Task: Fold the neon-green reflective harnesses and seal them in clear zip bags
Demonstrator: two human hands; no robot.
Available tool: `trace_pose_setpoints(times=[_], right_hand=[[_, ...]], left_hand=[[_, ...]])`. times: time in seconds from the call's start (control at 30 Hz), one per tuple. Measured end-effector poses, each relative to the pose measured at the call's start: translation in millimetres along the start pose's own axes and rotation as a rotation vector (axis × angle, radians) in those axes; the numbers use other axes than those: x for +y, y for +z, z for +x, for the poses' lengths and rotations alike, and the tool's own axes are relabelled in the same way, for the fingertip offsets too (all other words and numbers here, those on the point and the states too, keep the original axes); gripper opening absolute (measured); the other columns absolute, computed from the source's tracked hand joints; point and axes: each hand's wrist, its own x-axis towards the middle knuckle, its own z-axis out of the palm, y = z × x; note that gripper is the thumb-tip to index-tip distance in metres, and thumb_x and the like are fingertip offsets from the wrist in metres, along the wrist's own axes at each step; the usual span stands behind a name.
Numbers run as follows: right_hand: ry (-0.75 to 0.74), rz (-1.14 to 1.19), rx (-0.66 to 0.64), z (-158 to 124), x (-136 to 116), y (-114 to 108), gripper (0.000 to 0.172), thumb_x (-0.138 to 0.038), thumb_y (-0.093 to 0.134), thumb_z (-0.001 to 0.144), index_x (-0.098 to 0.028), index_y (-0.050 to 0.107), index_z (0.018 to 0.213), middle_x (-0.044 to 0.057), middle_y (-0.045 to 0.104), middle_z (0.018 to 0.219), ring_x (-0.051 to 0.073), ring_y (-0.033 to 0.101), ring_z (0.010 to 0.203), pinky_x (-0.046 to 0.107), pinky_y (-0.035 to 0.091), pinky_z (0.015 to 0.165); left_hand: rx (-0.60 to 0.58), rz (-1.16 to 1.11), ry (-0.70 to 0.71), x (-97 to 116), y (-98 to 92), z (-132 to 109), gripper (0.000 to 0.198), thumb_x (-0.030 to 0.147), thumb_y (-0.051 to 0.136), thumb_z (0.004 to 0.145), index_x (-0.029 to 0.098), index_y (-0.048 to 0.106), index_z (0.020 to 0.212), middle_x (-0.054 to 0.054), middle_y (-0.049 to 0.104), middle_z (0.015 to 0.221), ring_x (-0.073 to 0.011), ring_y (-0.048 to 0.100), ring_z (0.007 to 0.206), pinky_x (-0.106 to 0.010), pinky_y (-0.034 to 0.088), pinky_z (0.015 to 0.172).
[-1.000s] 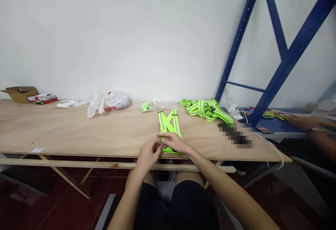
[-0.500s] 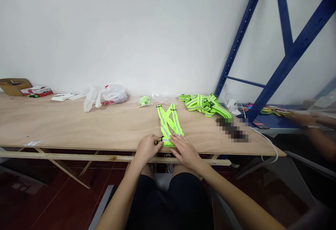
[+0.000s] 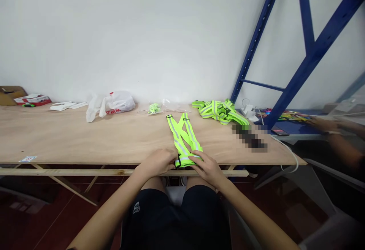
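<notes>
A neon yellow-green reflective vest (image 3: 182, 139) made of straps with silver stripes lies on the wooden table, its two straps crossing in an X. Black buckles show at its top ends, and its waistband is folded at the table's front edge. With bent fingers, my left hand (image 3: 159, 161) grips the left end of the waistband beside a black buckle; its fingertips are partly hidden. My right hand (image 3: 208, 167) holds the right side of the waistband, fingers over the top and thumb lower down.
Behind on the right lies a heap of similar reflective straps (image 3: 218, 111), near a pixelated dark patch. A small clear bag of green straps (image 3: 154, 108) and a white plastic bag (image 3: 121, 101) lie along the wall. A blue metal frame (image 3: 293, 86) rises at right, near a co-worker's blurred arm (image 3: 339, 139).
The vest has slid toward me, its waistband now at the table's front edge. My left hand has shifted slightly lower and left, and my right hand has moved down with the band. The view has shifted slightly.
</notes>
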Motion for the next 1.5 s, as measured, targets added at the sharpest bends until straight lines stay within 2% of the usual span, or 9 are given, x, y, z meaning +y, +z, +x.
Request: trace_pose_setpoints(times=[0.13,0.33,0.5,0.67,0.87,1.07,1.2,1.4,1.5], right_hand=[[-0.012,0.036,0.052,0.1,0.2,3.4,0.029,-0.021,0.056,0.096,-0.023,0.067,0.123,0.014,0.067,0.118,0.025,0.068,0.109,0.040,0.060,0.090],[0.044,0.046,0.039,4.5,-4.5,3.8,0.034,-0.023,0.054,0.097,-0.025,0.065,0.129,0.013,0.068,0.117,0.026,0.068,0.108,0.042,0.059,0.093],[0.049,0.050,0.054,7.0,-10.3,6.1,0.034,-0.022,0.054,0.097,-0.024,0.063,0.129,0.013,0.068,0.120,0.025,0.066,0.114,0.044,0.057,0.098],[0.011,0.033,0.077,7.5,-16.4,15.2,0.039,-0.017,0.055,0.095,-0.022,0.061,0.133,0.013,0.070,0.123,0.027,0.060,0.125,0.052,0.050,0.107],[-0.022,0.016,0.055,10.7,-22.2,15.3,0.045,-0.013,0.051,0.095,-0.021,0.056,0.139,0.013,0.067,0.129,0.027,0.059,0.127,0.050,0.052,0.106],[-0.085,0.025,0.033,8.8,-21.5,8.5,0.048,-0.008,0.046,0.095,-0.019,0.053,0.141,0.014,0.066,0.131,0.025,0.058,0.128,0.047,0.054,0.105],[-0.046,0.029,0.029,5.8,-18.6,8.4,0.045,-0.011,0.048,0.095,-0.019,0.053,0.139,0.015,0.064,0.132,0.025,0.060,0.125,0.046,0.055,0.103],[-0.001,0.050,-0.017,9.0,-16.1,3.9,0.039,-0.015,0.052,0.093,-0.019,0.057,0.132,0.015,0.068,0.124,0.027,0.063,0.119,0.048,0.052,0.104],[0.000,0.081,-0.072,16.6,-15.2,-2.2,0.036,-0.014,0.056,0.088,-0.019,0.059,0.124,0.012,0.070,0.115,0.027,0.065,0.112,0.052,0.049,0.105]], left_hand=[[0.014,0.087,0.035,-4.6,10.5,8.8,0.014,0.020,0.063,0.087,0.021,0.059,0.100,-0.005,0.070,0.091,-0.0244,0.068,0.082,-0.027,0.044,0.066],[0.080,0.127,0.092,-10.6,24.8,18.0,0.033,0.032,0.060,0.093,0.025,0.056,0.126,-0.006,0.069,0.095,-0.0246,0.067,0.086,-0.029,0.047,0.074],[0.133,0.151,0.124,-12.9,20.9,7.6,0.033,0.032,0.055,0.096,0.025,0.059,0.129,-0.008,0.066,0.108,-0.0245,0.064,0.097,-0.031,0.048,0.080],[0.200,0.187,0.121,-6.2,21.3,-6.2,0.045,0.047,0.063,0.090,0.026,0.061,0.130,-0.011,0.061,0.128,-0.0305,0.057,0.116,-0.044,0.045,0.098],[0.339,0.187,0.097,-1.8,48.7,-10.4,0.030,0.023,0.049,0.098,0.019,0.059,0.127,-0.011,0.066,0.123,-0.0247,0.062,0.112,-0.039,0.050,0.096],[0.443,0.200,0.020,1.4,66.0,-15.8,0.025,0.018,0.054,0.094,0.020,0.061,0.117,-0.013,0.063,0.127,-0.0285,0.057,0.120,-0.044,0.050,0.099],[0.421,0.217,-0.027,6.5,67.3,-12.1,0.019,0.017,0.056,0.090,0.019,0.059,0.108,-0.014,0.053,0.142,-0.0338,0.039,0.141,-0.053,0.037,0.113],[0.273,0.138,-0.052,8.9,57.6,0.8,0.015,0.016,0.054,0.089,0.021,0.048,0.102,-0.012,0.064,0.120,-0.0274,0.058,0.119,-0.049,0.040,0.109],[0.234,0.134,-0.069,10.2,50.6,3.8,0.018,0.017,0.056,0.086,0.021,0.045,0.098,-0.010,0.064,0.110,-0.0282,0.060,0.111,-0.049,0.041,0.104]])
